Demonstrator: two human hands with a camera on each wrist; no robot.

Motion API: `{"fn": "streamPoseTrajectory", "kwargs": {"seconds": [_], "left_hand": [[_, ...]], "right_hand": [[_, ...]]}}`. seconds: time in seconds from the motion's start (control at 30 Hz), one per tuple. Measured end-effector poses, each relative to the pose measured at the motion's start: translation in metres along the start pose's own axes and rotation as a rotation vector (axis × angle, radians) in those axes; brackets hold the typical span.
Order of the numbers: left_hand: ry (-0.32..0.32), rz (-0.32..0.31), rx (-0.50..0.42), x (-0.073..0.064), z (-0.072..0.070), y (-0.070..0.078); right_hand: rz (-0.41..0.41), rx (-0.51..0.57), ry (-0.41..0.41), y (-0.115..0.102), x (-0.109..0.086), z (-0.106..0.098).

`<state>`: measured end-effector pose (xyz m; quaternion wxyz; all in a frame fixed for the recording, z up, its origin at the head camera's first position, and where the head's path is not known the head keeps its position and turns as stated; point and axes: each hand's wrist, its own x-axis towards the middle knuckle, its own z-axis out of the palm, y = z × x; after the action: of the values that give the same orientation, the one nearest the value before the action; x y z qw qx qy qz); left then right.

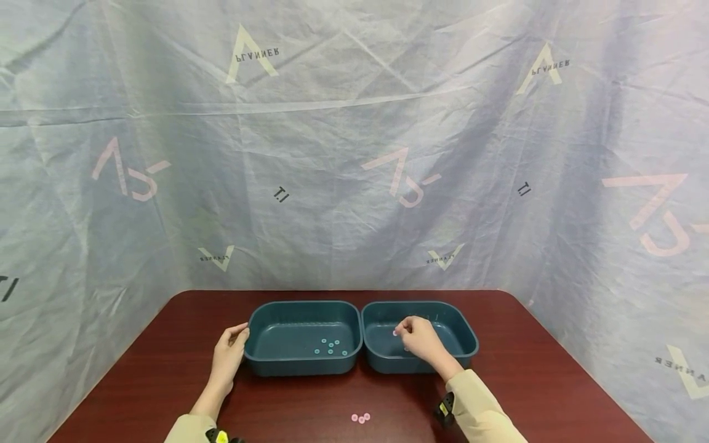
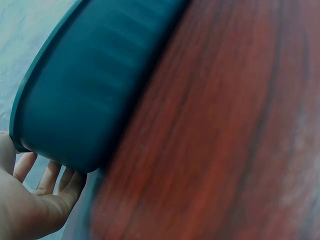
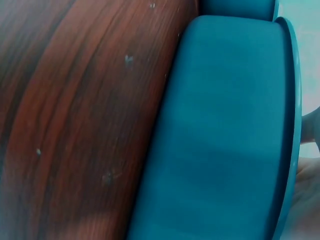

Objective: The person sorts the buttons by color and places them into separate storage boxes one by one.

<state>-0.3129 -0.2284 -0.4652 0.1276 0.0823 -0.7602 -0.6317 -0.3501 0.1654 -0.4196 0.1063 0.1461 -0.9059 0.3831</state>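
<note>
My left hand is at the left end of the left teal bin, its fingers resting against the outer end wall in the left wrist view. Several small blue-green buttons lie on that bin's floor, toward its right side. Over the right teal bin, my right hand pinches a small pink button between thumb and fingertips. In the right wrist view the bin's wall hides most of that hand.
Three pink buttons lie close together on the dark red wooden table, in front of the bins. The two bins stand side by side, ends nearly touching. A grey printed sheet hangs behind and around the table.
</note>
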Motion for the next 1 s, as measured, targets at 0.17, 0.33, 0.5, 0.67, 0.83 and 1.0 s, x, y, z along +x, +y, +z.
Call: {"fn": "streamPoseTrajectory", "kwargs": {"seconds": [0.17, 0.33, 0.5, 0.67, 0.83, 1.0], "left_hand": [[0.002, -0.001, -0.004, 0.0, 0.0, 0.0], [-0.005, 0.0, -0.001, 0.0, 0.0, 0.001], [-0.004, 0.002, -0.005, 0.001, 0.0, 0.0], [-0.001, 0.002, 0.005, 0.002, 0.0, -0.001], [0.003, -0.002, 0.005, 0.002, 0.0, -0.001], [0.004, -0.003, -0.003, 0.002, 0.0, -0.002]], "right_hand": [[0.029, -0.024, 0.019, 0.002, 0.003, -0.001], [0.051, -0.054, 0.024, 0.005, 0.007, -0.003], [0.073, -0.053, 0.016, 0.008, 0.01, -0.005], [0.097, -0.06, 0.014, 0.008, 0.011, -0.009], [0.111, -0.075, 0.032, 0.009, 0.013, -0.009], [0.115, -0.089, 0.067, 0.011, 0.013, -0.008]]}}
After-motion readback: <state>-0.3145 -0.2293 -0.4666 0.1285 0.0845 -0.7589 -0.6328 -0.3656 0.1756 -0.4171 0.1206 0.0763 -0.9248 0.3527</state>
